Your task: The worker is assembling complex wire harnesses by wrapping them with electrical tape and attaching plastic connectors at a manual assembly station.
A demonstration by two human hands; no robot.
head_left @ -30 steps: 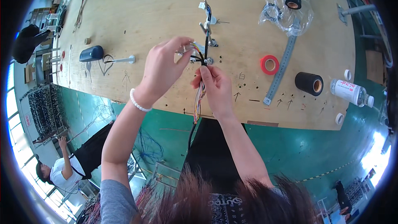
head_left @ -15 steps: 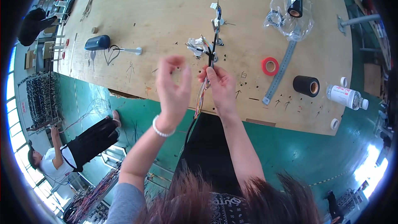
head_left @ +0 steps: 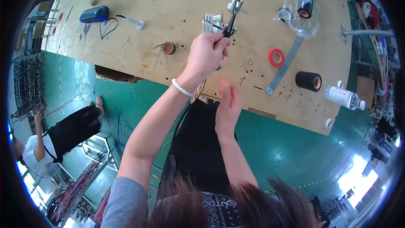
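Note:
A wire harness runs up the board, its branch point wrapped in black and its loose coloured wires hanging over the near edge. My left hand is closed round the bundle just below the branch, covering that stretch. Below and to the right, my right hand is off the wires, fingers raised and thumb apart, nothing visible in it. White fork-shaped holders carry a short branch beside the left hand. Farther up, a white clip holds the harness's far end.
Left of my hand stands a small tape roll; farther left lies a dark blue case. To the right are red tape, a steel ruler, a black roll and a bottle. Another person stands off left.
My left hand has moved up and right and closed on the bundle. My right hand has let go and drawn back toward me. The small tape roll now shows. The view has shifted slightly.

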